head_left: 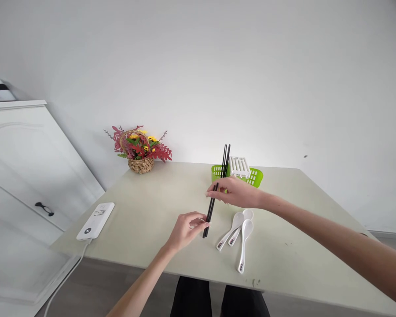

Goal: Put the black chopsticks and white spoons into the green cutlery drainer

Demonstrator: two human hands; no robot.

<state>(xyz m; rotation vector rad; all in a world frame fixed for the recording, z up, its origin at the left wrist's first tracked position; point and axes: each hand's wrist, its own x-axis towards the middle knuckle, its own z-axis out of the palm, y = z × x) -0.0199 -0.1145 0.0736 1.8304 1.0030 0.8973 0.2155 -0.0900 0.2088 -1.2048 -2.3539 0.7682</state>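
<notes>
A pair of black chopsticks (211, 208) slants between my two hands above the table. My left hand (188, 226) pinches them near the lower end, and my right hand (234, 191) grips them near the upper end. Behind my right hand stands a green slotted basket (256, 178), partly hidden by that hand. Several more black chopsticks (225, 159) stand upright in it, beside a white slatted piece (240, 166). Three white spoons, one of them a front spoon (244, 246), lie fanned out on the table below my right wrist.
A wicker basket of red and yellow flowers (141, 165) stands at the table's back left. A white power bank with a cable (97, 220) lies at the left edge, near a white cabinet (26, 193). The pale table (145, 211) meets the wall behind.
</notes>
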